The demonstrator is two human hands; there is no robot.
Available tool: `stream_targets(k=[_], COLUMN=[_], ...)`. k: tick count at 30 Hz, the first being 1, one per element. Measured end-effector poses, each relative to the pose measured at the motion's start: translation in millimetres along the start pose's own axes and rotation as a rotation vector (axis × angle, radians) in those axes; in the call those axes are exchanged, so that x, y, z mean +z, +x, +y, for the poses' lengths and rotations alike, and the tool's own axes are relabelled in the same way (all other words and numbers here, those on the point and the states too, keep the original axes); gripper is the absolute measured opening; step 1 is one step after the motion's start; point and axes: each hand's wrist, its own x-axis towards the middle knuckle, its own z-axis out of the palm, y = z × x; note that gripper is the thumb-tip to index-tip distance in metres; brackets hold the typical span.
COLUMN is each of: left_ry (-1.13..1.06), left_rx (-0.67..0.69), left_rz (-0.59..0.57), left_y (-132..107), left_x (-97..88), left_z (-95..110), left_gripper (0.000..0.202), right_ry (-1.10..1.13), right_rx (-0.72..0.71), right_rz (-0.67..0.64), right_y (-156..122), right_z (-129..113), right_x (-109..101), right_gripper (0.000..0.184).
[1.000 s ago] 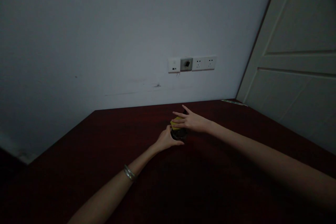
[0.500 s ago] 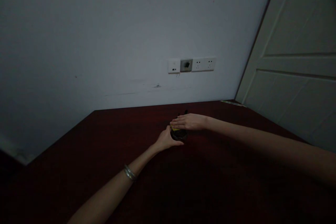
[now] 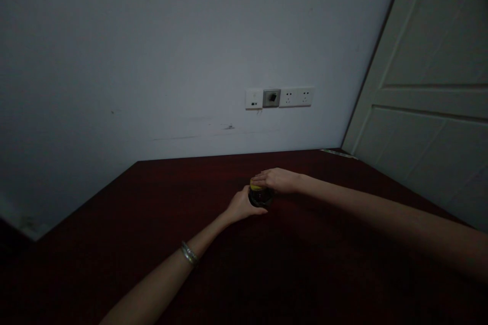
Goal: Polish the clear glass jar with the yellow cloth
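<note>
The left arm, with a bracelet (image 3: 188, 253) near the wrist, slants up from the lower left, low across the dark red table (image 3: 183, 185). At its end the left hand (image 3: 239, 207) curls around the left side of a dark container (image 3: 260, 198), thumb along the near edge and fingers toward the far side. That clasp probably serves to keep the container from sliding or turning. The container is at the middle of the table, between the two hands, with a yellow piece (image 3: 256, 188) on top. The right hand (image 3: 281, 180) lies over this, palm down, fingers together and pointing left, apparently to press from above; whether they grip it, I cannot tell. The right forearm runs in from the right edge, long and gently sloped, the wrist only slightly bent.
</note>
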Motion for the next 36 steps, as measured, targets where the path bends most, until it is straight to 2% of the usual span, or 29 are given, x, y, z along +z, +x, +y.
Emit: stream_targets(k=[4, 8, 16, 23, 28, 36], left_ry=[0.012, 0.017, 0.032, 0.039, 0.048, 0.064], left_rx=[-0.030, -0.042, -0.040, -0.039, -0.030, -0.033], left_rz=[0.011, 0.017, 0.025, 0.031, 0.025, 0.017], left_y=[-1, -2, -5, -4, -2, -2], left_x=[-0.5, 0.3, -1.2, 0.7, 3.5, 1.6], left_z=[0, 1, 1, -2, -7, -6], left_gripper=[0.084, 0.082, 0.082, 0.082, 0.087, 0.086], right_ry=[0.111, 0.177, 0.228, 0.227, 0.209, 0.161], right_rx=[0.108, 0.193, 0.366, 0.574, 0.679, 0.753], right_rz=[0.019, 0.060, 0.202, 0.307, 0.321, 0.276], right_y=[-8, -17, -20, -17, -13, -11], right_z=[0, -4, -28, -47, -56, -71], right_x=[-2, 5, 25, 42, 50, 44], right_gripper=[0.060, 0.068, 0.068, 0.072, 0.072, 0.074])
